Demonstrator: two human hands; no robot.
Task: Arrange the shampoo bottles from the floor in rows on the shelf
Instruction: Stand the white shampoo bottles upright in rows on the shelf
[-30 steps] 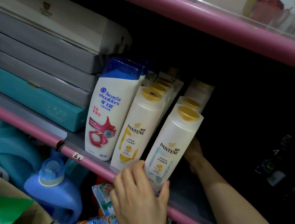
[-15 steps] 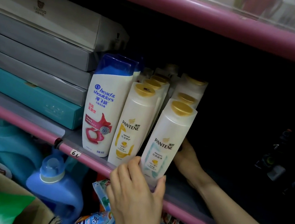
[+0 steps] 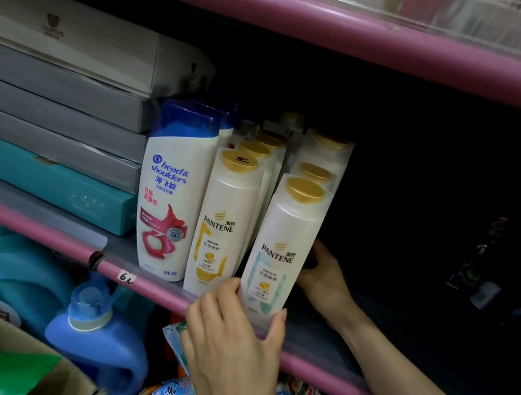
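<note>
Both hands (image 3: 234, 335) stay on the front bottle (image 3: 281, 249) — barely shifted.

My left hand (image 3: 233, 342) grips the base of the front Pantene Smooth bottle (image 3: 280, 253) at the pink shelf edge (image 3: 146, 285); my right hand (image 3: 321, 277) touches its far side, beside the Repair bottle (image 3: 224, 226).
</note>
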